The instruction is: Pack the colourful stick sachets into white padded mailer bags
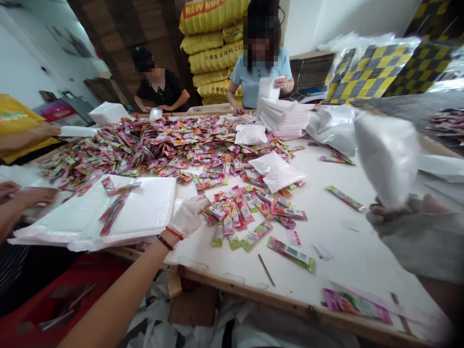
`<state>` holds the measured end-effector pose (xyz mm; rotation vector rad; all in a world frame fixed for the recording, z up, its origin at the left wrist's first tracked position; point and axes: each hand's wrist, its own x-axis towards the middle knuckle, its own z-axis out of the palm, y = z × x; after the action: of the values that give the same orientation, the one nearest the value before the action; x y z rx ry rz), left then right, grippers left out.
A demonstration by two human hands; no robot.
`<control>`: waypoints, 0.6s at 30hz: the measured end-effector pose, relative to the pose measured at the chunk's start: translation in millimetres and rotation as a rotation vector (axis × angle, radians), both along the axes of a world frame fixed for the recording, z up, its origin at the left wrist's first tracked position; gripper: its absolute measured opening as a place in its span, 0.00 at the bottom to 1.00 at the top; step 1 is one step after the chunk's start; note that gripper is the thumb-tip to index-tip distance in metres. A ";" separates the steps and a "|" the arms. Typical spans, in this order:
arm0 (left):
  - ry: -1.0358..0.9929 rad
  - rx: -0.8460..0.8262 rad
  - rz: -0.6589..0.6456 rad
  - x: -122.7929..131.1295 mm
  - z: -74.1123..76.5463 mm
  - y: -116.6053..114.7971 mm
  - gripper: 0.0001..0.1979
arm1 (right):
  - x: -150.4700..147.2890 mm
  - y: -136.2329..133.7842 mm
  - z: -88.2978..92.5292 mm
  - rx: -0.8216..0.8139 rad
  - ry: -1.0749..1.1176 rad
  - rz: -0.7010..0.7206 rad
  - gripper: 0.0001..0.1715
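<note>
My left hand (190, 215), in a white glove, reaches to the near left edge of a small heap of stick packs (234, 212). Its fingertips touch the packs; their undersides are hidden, so I cannot tell whether they grip any. On the right, my right hand (406, 212), gloved and blurred, is closed round the lower end of a white mailer bag (387, 154), which it lifts above the table. The bag looks puffed out; its contents are hidden. Beside my left hand lies a stack of white bubble mailers (145, 205) with a few stick packs on top.
A big mound of stick packs (145, 140) covers the table's far left. Filled white bags (277, 171) lie beyond the small heap. Loose packs (292, 253) and a thin stick (266, 269) lie near the front edge. Co-workers sit opposite; another person's hands (36, 198) are at left.
</note>
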<state>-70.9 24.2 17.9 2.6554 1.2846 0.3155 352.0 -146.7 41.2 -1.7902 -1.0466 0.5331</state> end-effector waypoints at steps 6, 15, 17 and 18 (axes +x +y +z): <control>0.163 0.035 -0.087 19.1 -4.5 -3.1 0.10 | -64.3 58.6 -40.5 -0.080 -0.277 0.319 0.16; -0.306 -0.158 0.228 12.2 -2.4 -16.0 0.07 | -54.8 80.1 -49.3 -0.401 -0.676 0.516 0.11; -0.391 -0.244 0.341 21.2 1.0 -15.9 0.08 | -59.5 85.3 -41.8 -0.341 -0.559 0.439 0.12; -0.382 -0.294 0.390 28.3 1.8 -14.7 0.08 | -66.3 92.1 -38.4 -0.308 -0.528 0.423 0.12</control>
<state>-42.6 9.6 19.7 1.9743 1.5629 0.5998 285.7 -54.6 2.7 -2.0436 -1.8132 0.5031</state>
